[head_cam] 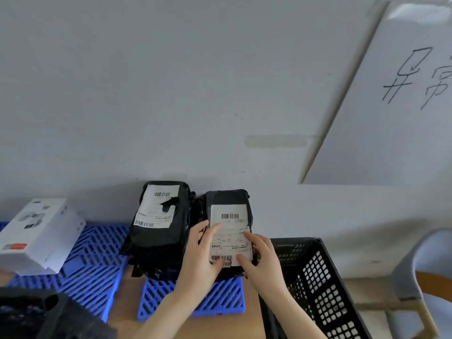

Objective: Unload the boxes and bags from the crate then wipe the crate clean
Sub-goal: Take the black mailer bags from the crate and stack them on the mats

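Observation:
A black plastic bag parcel [228, 199] with a white shipping label leans against the wall on a blue slatted pallet [215, 302]. My left hand [203, 253] grips its left side and my right hand [261, 258] grips its lower right edge. A second black bag parcel [159, 231] with a label stands just left of it, touching it. The black perforated crate [325, 285] stands on the floor to the right of my right arm; its inside is mostly out of view.
A white product box [41, 236] lies on another blue pallet [97, 260] at the left. A black bag [36, 316] fills the bottom left corner. A chair [411, 270] stands at the right, and a white board with handwriting [391, 99] leans on the wall.

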